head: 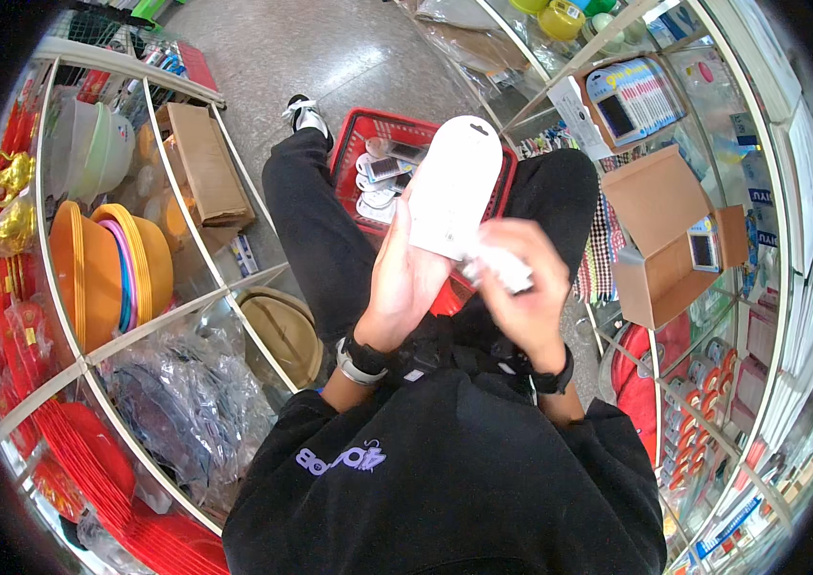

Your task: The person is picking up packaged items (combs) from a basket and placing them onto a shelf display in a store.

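My left hand (406,277) holds a white blister-card package (458,187) with a rounded top and a hang hole, its pale back turned up to me. Close to the card's lower edge is my right hand (525,280), blurred by motion. Its fingers are closed on a small crumpled white item (510,267), perhaps a cloth or tissue; blur hides what it is. Below the card, between my legs, stands a red plastic basket (357,122). Several carded packages (383,172) with dark fronts lie in it, partly covered by the white card.
Shelves on the right carry an open cardboard box (658,287) and a box of upright carded packages (636,100). On the left shelves are orange plastic basins (101,273), a closed cardboard box (205,165) and clear plastic-wrapped goods (183,402). Shelf frames stand close on both sides.
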`<action>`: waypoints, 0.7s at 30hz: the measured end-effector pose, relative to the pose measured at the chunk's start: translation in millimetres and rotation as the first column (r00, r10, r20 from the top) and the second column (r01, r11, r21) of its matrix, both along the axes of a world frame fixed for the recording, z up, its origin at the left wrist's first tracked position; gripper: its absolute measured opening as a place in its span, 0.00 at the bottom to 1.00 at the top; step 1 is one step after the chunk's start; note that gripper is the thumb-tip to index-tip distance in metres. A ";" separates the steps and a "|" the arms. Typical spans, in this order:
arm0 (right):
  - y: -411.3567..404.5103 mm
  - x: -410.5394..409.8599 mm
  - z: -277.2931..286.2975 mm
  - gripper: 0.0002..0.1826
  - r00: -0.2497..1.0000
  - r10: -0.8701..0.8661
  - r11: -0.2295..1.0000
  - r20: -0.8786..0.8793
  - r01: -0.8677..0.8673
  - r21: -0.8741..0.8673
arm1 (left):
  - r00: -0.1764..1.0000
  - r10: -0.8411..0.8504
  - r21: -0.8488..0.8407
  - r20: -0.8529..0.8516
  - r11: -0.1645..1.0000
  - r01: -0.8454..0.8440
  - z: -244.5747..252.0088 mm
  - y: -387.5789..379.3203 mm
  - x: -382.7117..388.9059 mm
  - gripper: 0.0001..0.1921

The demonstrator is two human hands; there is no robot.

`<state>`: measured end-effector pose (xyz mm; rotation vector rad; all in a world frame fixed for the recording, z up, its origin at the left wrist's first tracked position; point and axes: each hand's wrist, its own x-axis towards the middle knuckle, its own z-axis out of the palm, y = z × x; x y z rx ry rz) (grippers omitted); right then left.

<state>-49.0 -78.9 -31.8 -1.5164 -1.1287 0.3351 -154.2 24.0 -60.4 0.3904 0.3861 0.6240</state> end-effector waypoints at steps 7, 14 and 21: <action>24.8 27.2 2.7 0.17 0.973 -0.186 0.976 0.137 0.199 -0.086 | 0.998 -0.064 0.044 0.014 0.997 0.064 19.9 -16.2 16.3 0.27; -18.4 -8.4 2.3 0.14 0.985 -0.167 0.980 -0.054 0.159 -0.119 | 0.999 -0.032 0.174 0.014 0.984 0.029 25.2 -16.4 42.5 0.28; -45.1 65.6 10.9 0.19 0.879 -0.382 0.923 -0.284 0.380 -0.064 | 0.971 0.154 0.967 -0.184 0.205 0.151 34.6 -32.4 91.2 0.27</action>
